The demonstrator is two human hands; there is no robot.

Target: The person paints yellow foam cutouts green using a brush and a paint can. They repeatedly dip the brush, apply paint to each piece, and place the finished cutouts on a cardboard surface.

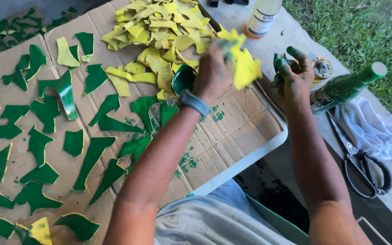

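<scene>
The left hand (214, 72) is closed on a yellow piece (245, 66), lifting it just above the edge of the yellow pile (159, 31) on the cardboard (232, 127); the piece is blurred. A grey band (195, 102) sits on that wrist. The right hand (293, 75), its fingers smeared with green paint, is half open with curled fingers and holds nothing that shows; it hovers beside the green bottle (345, 87), which lies tilted on the bench (291, 31), near a small round lid (322, 68). Green painted pieces (64, 136) lie spread across the cardboard to the left, apart from each other. Scissors (361, 163) rest by a white cloth (377, 131) on the right. A clear bottle (262, 16) stands beyond the pile.
</scene>
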